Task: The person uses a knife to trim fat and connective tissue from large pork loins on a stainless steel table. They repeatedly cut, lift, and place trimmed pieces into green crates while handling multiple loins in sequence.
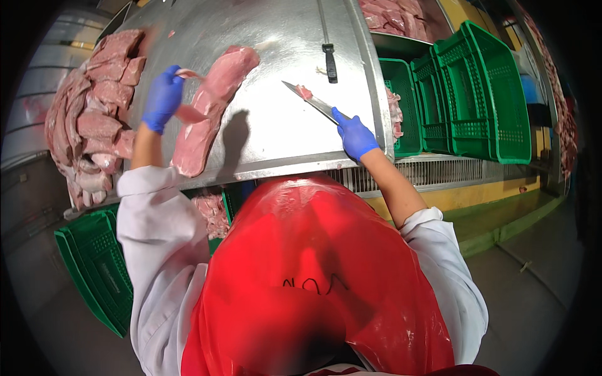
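Observation:
A long pink piece of boneless meat (202, 135) lies on the steel table (276, 141), slanting from near left to far right. Over its left side, my left hand (164, 99) in a blue glove is closed on a thin strip of meat (189, 74). Below those fingers a flap of meat (191, 114) shows against the big piece; whether it joins the strip I cannot tell. My right hand (356, 135), also gloved in blue, grips a knife (321, 108) whose tip points to the far left. A small meat scrap (304, 92) is at the blade.
Left of the big piece is a heap of cut meat (103, 106). A black-handled sharpening steel (330, 62) lies at the table's far right. Green crates (476, 100) stand beyond the right edge, and another green crate (94, 263) is below the left side.

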A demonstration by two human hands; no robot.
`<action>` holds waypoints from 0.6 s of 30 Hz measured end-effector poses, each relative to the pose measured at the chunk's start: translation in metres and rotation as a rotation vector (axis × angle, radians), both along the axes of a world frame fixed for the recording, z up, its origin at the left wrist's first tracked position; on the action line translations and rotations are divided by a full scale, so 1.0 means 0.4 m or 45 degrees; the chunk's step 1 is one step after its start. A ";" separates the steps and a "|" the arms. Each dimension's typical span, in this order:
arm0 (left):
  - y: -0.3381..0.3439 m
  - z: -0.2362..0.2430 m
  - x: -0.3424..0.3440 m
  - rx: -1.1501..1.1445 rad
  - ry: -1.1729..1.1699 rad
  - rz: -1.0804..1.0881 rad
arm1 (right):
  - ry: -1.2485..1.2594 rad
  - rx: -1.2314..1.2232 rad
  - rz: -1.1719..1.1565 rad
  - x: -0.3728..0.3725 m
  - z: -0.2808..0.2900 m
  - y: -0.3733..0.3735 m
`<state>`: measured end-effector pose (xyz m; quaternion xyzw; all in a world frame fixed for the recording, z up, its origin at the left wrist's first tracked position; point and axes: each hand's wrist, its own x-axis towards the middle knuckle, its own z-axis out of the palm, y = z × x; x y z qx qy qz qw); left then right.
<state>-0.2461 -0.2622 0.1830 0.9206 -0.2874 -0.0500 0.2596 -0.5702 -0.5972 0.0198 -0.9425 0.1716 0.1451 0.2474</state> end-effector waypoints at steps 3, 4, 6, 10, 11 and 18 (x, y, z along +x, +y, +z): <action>-0.081 0.190 -0.024 -0.386 0.243 -0.138 | -0.008 0.073 0.004 -0.005 -0.009 -0.010; -0.121 0.242 -0.042 -0.529 0.445 -0.129 | -0.016 0.180 0.066 -0.008 -0.009 -0.019; -0.200 0.339 -0.100 -0.720 0.495 -0.267 | -0.115 0.591 0.008 -0.033 -0.004 -0.020; -0.412 0.473 -0.195 -0.931 0.717 -0.620 | -0.096 1.781 -0.422 -0.080 -0.003 0.019; -0.475 0.485 -0.211 -0.992 0.765 -0.693 | -0.256 1.997 -0.463 -0.094 0.007 0.039; -0.768 0.466 -0.331 -0.597 0.140 -0.940 | -0.086 2.043 -0.425 -0.105 -0.034 0.115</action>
